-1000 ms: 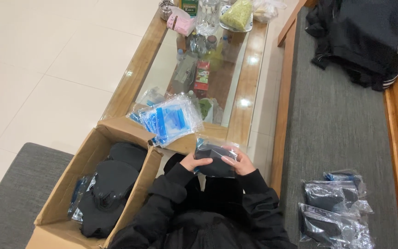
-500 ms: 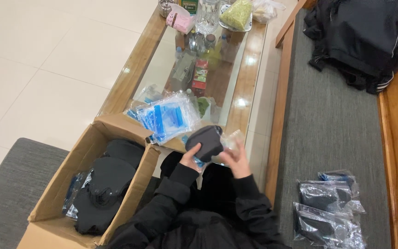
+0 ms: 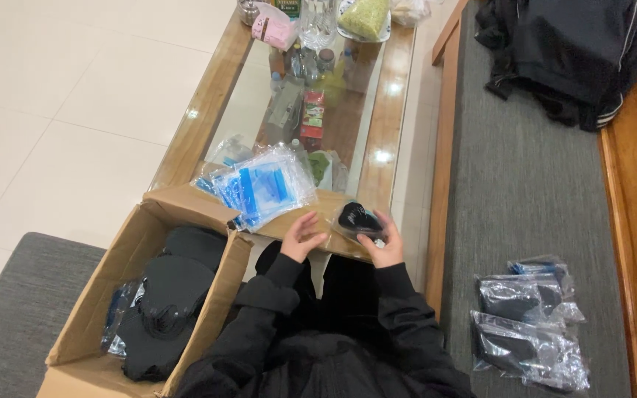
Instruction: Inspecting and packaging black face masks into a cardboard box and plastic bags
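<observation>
The right hand point(image 3: 383, 247) holds a clear bag with a black item point(image 3: 357, 219) inside, at the near edge of the glass-topped table point(image 3: 388, 110). The left hand point(image 3: 301, 236) hovers half-open just beside it, empty. Judging by this, bagging is in hand; sealing calls for 2 hands. Packed bags point(image 3: 528, 324) lie on the grey bench; an open cardboard box point(image 3: 141, 243) stands left.

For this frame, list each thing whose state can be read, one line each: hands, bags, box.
right hand: gripping the bagged black item
bagged black item: in a clear bag, held over the table edge
left hand: fingers spread, holding nothing
cardboard box: flaps open, partly filled with black items
empty zip bags: stacked flat on the table
packed bags: filled, piled on the grey mat
</observation>
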